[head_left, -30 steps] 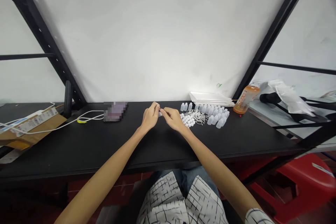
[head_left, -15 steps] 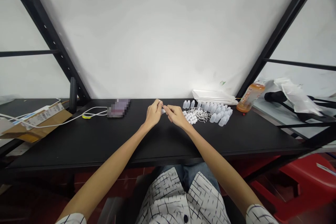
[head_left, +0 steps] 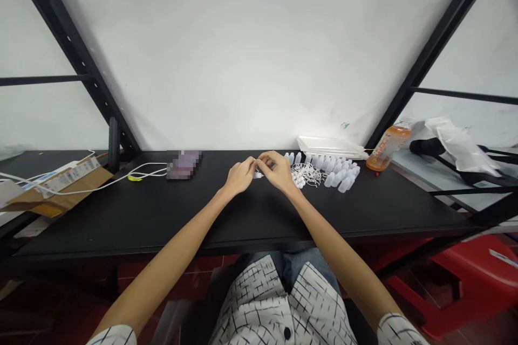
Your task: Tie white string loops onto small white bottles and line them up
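My left hand [head_left: 240, 177] and my right hand [head_left: 277, 171] meet over the black table, fingertips pinched together. Whatever sits between those tips is too small to make out. Just below them shows a small white piece [head_left: 258, 175]; whether it is held or lies on the table I cannot tell. Close to the right hand is a heap of thin, curly white strips [head_left: 311, 173], with small white caps [head_left: 298, 179] at its near left, partly behind the hand. Several small translucent white bottles [head_left: 342, 179] stand or lie in rows around the heap's back and right.
A stack of clear plastic bags [head_left: 329, 146] lies against the wall. An orange drink bottle [head_left: 388, 146] leans at the right. To the left are a blurred phone-like object [head_left: 184, 165], white cables [head_left: 151, 170] and torn cardboard [head_left: 73, 191]. A red stool [head_left: 477, 280] stands below right.
Both hands have shifted slightly right. The right hand's fingers have risen and arched over, its tips meeting the left hand's tips. More of the white piece shows below.
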Motion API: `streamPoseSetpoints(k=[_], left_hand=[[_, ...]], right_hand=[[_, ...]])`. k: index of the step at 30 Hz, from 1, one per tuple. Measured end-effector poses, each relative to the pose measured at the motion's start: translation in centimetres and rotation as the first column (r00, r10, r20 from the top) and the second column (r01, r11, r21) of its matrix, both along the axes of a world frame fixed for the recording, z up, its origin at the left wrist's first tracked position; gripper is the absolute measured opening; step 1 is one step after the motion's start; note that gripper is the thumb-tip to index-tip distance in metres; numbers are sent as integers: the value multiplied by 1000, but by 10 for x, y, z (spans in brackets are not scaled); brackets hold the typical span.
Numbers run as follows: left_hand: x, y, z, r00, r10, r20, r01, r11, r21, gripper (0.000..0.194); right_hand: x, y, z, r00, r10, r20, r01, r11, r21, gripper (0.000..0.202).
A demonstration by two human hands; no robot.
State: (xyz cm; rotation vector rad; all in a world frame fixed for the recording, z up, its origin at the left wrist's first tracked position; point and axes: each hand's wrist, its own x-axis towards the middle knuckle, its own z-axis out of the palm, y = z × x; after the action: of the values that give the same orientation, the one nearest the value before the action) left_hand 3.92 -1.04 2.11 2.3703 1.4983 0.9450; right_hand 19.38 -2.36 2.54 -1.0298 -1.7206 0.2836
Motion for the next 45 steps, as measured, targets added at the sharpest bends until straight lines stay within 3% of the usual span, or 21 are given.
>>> streamPoseSetpoints(k=[5,15,19,23,25,28,33,39,45], left_hand=[[1,-3,1,985,18,-172,-18,1000,-1,27],[0,-4,-1,985,-12,-171,5,999,-43,26],[-7,-1,9,982,-61,-180,39,992,-124,35],[-14,10,22,984,-70,-162,39,982,-186,36],[-16,17,23,983,-89,-158,63,985,-161,31],[-21,25,14,991,-89,-104,73,986,-148,27],[-27,18,-8,995,-33,90,48,984,-169,19],[-23,9,-12,995,-79,55,89,974,-210,24],[-25,13,-15,994,-107,11,107,973,-206,26]], right_hand=[[-1,0,-2,996,0,89,-3,1000,26,16],[4,5,-4,976,-91,200,101,994,-41,16],[6,19,-3,980,-96,172,100,995,-15,19],[2,43,5,988,-140,71,149,979,-141,11],[-2,54,7,993,-114,-42,99,960,-262,7],[-9,61,3,953,-57,-299,-75,907,-415,10],[-20,47,-18,845,-26,-535,-277,833,-479,26],[-23,42,-34,842,-8,-539,-303,820,-486,28],[-18,46,-32,831,22,-556,-359,784,-507,23]])
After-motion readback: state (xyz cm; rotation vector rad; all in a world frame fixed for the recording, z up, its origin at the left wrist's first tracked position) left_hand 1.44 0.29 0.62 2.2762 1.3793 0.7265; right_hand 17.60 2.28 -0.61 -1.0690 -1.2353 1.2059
